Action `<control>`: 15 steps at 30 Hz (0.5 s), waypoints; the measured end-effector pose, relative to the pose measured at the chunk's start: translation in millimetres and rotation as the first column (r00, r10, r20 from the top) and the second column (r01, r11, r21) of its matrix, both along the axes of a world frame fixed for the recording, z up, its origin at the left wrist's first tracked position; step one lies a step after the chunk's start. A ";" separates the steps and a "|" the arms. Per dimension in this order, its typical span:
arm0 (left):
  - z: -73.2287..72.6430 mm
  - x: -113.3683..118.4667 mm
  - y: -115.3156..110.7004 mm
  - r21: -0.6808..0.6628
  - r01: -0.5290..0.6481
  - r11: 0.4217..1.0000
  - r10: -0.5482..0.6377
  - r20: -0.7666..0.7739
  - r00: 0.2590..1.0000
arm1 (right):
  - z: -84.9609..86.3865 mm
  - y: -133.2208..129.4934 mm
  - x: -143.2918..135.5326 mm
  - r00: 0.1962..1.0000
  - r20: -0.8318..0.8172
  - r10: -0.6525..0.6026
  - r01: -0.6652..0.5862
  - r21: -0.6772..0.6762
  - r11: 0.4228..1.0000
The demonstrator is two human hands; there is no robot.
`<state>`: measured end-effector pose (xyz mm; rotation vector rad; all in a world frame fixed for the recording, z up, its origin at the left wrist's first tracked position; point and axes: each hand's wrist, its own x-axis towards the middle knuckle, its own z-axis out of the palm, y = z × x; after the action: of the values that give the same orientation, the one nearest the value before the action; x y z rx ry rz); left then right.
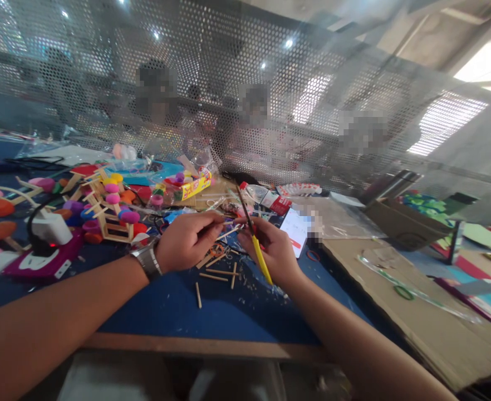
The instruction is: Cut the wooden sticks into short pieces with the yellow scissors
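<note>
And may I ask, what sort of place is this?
It is probably a craft table, perhaps in a workshop or classroom. Small wooden sticks lie on the blue tabletop, the right hand holds a yellow-handled tool, and a stick frame stands among colourful pieces at the left.

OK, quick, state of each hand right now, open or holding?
Left hand: closed; anything held is unclear.
Right hand: closed, holding a yellow-handled tool.

Left hand (187, 240) and right hand (278, 253) nearly fingertip to fingertip

The left forearm (78, 314) slants in from the lower left, the hand at its end bent inward with thumb and fingers pinched; the right forearm (358, 334) comes up from the lower right, its hand leaning inward, fingers curled in a grip
</note>
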<state>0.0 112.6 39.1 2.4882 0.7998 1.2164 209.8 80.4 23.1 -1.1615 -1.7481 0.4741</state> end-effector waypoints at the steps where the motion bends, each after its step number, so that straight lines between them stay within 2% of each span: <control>1: -1.0 0.2 1.7 -0.012 -0.011 1.000 0.011 -0.050 0.999 | -1.2 1.9 0.3 0.999 -0.053 0.008 -0.010 -0.031 0.999; 4: -3.8 1.1 5.6 -0.026 0.022 0.999 -0.027 -0.223 0.974 | -3.6 6.6 -0.1 0.979 -0.205 0.013 -0.042 -0.135 0.990; 7: -5.3 1.5 6.6 -0.049 0.087 0.995 -0.099 -0.381 0.919 | -3.8 8.4 -1.9 0.964 -0.267 0.002 -0.057 -0.198 0.979; 12: -5.8 0.1 6.3 -0.184 0.206 0.961 -0.271 -0.484 0.832 | -2.5 7.9 -3.2 0.972 -0.234 0.002 -0.048 -0.191 0.980; 15: -5.7 0.2 6.2 -0.203 0.244 0.948 -0.315 -0.506 0.803 | -1.8 7.5 -2.5 0.984 -0.178 0.006 -0.034 -0.151 0.988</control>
<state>0.1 118.8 33.5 2.7358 0.5615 0.3502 207.3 87.9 21.3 -1.1716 -1.5927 0.7132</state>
